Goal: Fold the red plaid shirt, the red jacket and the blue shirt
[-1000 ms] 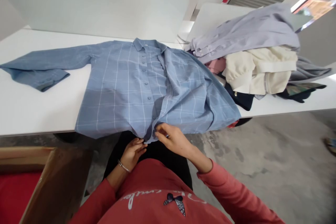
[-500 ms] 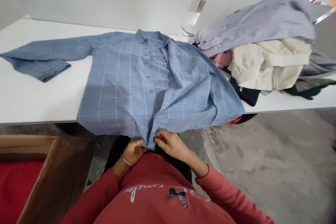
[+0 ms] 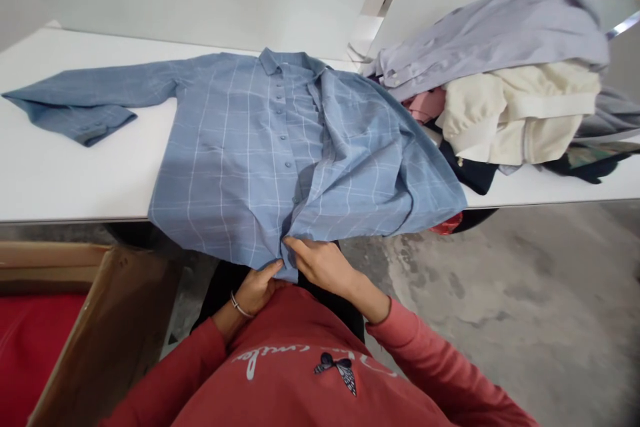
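Note:
A blue shirt with white check lines lies front up on the white table, its collar away from me and its hem hanging over the near edge. The front stands partly open, and buttons run down the left-hand panel. One sleeve stretches to the left with its cuff folded back. At the bottom of the front opening, my left hand pinches the hem. Just to its right, my right hand grips the edge of the other front panel. Some fingertips of both hands are hidden by cloth.
At the right of the table lies a heap of clothes, with a lilac shirt on top and a cream garment below. A cardboard box holding red cloth stands at lower left. Light panels rise behind the table.
My right hand has moved slightly left and up along the front edge, drawing the panel closer to my left hand. My left thumb has shifted slightly right on the hem.

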`<state>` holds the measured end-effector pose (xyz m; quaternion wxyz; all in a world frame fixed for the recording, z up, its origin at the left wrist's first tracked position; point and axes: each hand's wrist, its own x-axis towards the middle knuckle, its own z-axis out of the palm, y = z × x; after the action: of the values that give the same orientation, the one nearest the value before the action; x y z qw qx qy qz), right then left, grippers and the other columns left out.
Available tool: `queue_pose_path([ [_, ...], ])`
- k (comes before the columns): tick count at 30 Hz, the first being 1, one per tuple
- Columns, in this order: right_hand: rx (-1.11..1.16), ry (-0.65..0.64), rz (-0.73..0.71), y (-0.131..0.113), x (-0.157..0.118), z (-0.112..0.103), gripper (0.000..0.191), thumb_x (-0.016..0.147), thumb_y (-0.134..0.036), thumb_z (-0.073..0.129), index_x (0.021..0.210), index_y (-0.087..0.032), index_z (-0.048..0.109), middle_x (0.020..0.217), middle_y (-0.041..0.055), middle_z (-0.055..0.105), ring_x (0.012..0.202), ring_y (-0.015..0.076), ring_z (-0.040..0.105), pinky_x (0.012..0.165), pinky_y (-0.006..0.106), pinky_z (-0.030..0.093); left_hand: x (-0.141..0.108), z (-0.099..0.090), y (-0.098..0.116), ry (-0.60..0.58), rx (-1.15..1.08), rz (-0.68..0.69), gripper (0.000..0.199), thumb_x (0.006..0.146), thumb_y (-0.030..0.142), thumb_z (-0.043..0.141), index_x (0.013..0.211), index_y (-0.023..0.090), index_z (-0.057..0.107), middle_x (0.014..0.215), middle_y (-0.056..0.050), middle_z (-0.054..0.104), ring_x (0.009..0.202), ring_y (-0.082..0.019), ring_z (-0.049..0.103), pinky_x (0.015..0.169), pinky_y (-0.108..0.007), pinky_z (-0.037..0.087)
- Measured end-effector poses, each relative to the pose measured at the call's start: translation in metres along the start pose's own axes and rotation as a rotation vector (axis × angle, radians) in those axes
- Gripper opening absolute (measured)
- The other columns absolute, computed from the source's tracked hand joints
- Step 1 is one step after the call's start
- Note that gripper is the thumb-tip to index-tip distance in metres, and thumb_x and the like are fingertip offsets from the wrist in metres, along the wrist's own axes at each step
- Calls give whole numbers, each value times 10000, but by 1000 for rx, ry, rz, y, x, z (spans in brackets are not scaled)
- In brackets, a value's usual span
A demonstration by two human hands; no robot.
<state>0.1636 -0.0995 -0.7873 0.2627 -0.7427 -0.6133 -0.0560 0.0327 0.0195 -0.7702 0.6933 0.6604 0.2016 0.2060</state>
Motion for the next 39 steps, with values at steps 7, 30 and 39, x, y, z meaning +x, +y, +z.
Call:
queue_pose_path([
  [7, -63, -96, 26, -6, 1, -16, 462, 955, -382, 170, 1377, -327, 350, 1152, 1, 353, 755, -93, -87, 762, 5, -12, -5, 15, 5, 137, -22, 21, 496, 519, 273, 751, 929, 125, 514, 854, -22, 584, 710, -148, 554, 633, -309, 486],
  [30, 54, 51, -264, 11, -6, -30, 471, 935, -309, 226, 1350, -194, 415, 1114, -23, 386, 755, -156, 79, 725, 8, 54, 8, 9, -6, 13, 475, 409, 398, 615, 361, 664, 912, 107, 589, 898, -74, 577, 910, -175, 503, 920, -336, 349],
  [39, -211, 223, -310, 66, 26, -133, 536, 825, -144, 242, 1278, -167, 527, 1207, 3, 326, 1073, -97, 153, 1123, 86, 191, 2, 11, 6, 147, 728, 283, 362, 580, 410, 621, 815, 137, 581, 781, -64, 580, 921, -220, 511, 973, -350, 283],
])
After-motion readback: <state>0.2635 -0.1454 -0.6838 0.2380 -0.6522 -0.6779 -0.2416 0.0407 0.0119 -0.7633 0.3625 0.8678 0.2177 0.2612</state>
